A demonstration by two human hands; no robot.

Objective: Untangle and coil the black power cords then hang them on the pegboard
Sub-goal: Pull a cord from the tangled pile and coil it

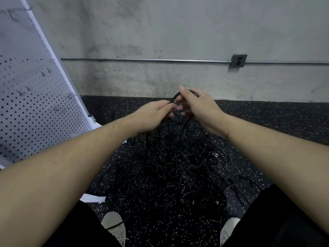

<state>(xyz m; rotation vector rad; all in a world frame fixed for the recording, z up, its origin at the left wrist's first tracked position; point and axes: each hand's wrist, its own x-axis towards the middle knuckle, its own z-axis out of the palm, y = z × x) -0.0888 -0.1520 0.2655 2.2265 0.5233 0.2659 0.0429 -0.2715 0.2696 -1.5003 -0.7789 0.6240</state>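
A tangled heap of black power cords (pixel 179 166) lies on the speckled floor between my feet. Both hands are raised over its far end. My left hand (pixel 151 115) grips a black cord (pixel 175 97) that arcs up and over to my right hand (pixel 199 106), whose fingers curl round the same loop. The cord's slack hangs from below my left hand down into the heap. The white pegboard (pixel 33 107) stands at the left, leaning, with several small metal hooks (pixel 53 109) on it and no cords hanging in view.
A concrete wall (pixel 160 41) rises behind the heap, with a metal conduit (pixel 142 60) and a grey outlet box (pixel 238 60). The floor is black speckled rubber (pixel 276 118). My white shoes (pixel 114 223) show at the bottom. A white pegboard foot (pixel 93 197) lies at lower left.
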